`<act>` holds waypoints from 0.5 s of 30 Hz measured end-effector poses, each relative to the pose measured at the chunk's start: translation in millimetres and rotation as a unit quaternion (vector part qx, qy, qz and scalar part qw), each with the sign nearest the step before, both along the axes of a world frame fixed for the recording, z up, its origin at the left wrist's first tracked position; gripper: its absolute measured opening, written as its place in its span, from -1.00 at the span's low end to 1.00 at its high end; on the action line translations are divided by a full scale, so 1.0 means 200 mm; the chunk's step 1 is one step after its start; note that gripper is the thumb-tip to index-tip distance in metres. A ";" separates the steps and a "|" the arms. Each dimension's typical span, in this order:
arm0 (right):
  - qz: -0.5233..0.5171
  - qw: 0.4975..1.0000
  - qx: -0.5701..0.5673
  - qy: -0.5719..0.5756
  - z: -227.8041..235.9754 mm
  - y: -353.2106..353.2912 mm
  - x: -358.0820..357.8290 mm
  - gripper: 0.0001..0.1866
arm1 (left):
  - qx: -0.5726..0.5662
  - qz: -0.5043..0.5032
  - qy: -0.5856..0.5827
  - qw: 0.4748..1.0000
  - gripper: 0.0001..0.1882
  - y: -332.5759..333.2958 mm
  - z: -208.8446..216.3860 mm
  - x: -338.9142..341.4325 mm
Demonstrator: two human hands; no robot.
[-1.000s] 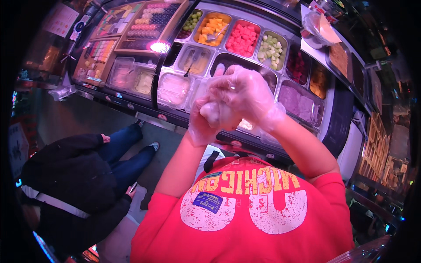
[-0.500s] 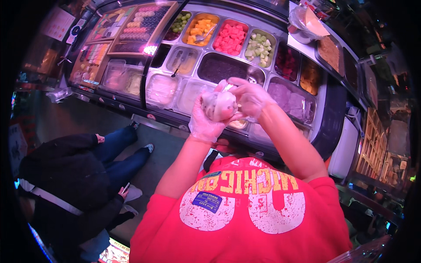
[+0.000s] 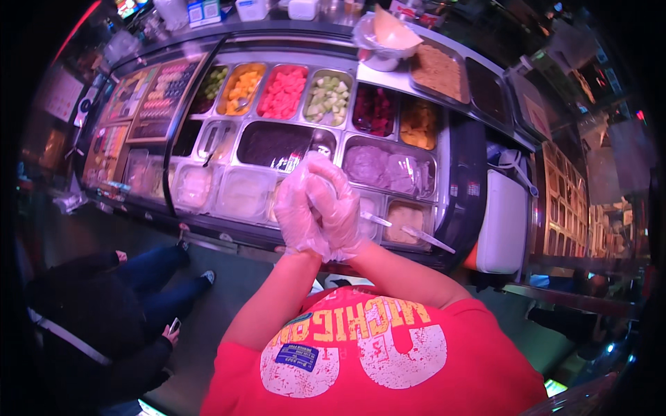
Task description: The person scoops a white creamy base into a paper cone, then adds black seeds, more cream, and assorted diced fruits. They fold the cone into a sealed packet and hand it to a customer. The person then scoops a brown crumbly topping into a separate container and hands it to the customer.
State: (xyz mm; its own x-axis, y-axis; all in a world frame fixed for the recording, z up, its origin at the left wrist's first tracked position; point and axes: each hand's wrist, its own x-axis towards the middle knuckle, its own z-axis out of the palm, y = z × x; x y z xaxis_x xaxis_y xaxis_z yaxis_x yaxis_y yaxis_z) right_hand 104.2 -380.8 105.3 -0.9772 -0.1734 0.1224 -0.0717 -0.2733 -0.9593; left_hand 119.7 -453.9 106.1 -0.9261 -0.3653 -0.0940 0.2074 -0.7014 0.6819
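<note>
Left hand (image 3: pixel 297 208) and right hand (image 3: pixel 340 216), gloved in thin clear plastic: pressed together into a cup, any piece between them hidden and impossible to identify. Location: just on the near side of the rectangular steel pan of dark food (image 3: pixel 323 134), right of the clear plastic tub of pale food (image 3: pixel 218 195). Likely best practice: light, even palm pressure, steady wrists, no brushing against either container.
</note>
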 end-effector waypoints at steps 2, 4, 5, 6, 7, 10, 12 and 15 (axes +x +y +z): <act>-0.009 1.000 -0.013 -0.013 0.01 0.05 0.00 -0.58 | -0.001 0.035 0.008 0.999 -0.74 0.08 -0.01 0.00; -0.021 0.999 -0.027 -0.020 0.00 0.10 -0.01 -0.59 | -0.033 0.091 0.010 0.995 -0.80 0.15 -0.05 -0.01; -0.032 0.998 -0.045 -0.041 -0.04 0.12 -0.01 -0.59 | -0.104 0.084 -0.005 0.991 -0.75 0.19 -0.07 -0.02; -0.017 0.993 -0.059 -0.101 -0.07 0.16 -0.03 -0.60 | -0.175 0.081 -0.017 0.981 -0.71 0.22 -0.07 -0.03; -0.001 0.984 -0.072 -0.161 -0.10 0.23 -0.06 -0.60 | -0.245 0.078 -0.029 0.966 -0.67 0.24 -0.07 -0.04; -0.012 0.929 -0.275 -0.246 -0.05 0.29 -0.17 -0.53 | -0.250 -0.047 -0.028 0.967 -0.29 0.25 0.05 -0.05; 0.071 0.831 -0.439 -0.334 -0.02 0.46 -0.27 -0.47 | -0.012 -0.129 -0.005 0.992 -0.14 0.29 0.23 -0.04; 0.030 0.836 -0.470 -0.282 0.09 0.64 -0.32 -0.37 | -0.079 -0.132 0.026 0.988 -0.09 0.27 0.41 -0.05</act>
State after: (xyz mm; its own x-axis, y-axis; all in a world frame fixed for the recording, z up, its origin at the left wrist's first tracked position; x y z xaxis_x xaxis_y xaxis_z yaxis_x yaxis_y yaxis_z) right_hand 40.2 -253.3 124.1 -0.9186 -0.3097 -0.2454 0.3599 -0.9122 -0.1958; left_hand 109.8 -400.5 188.0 -0.9930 -0.1176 -0.0058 0.0691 -0.6217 0.7802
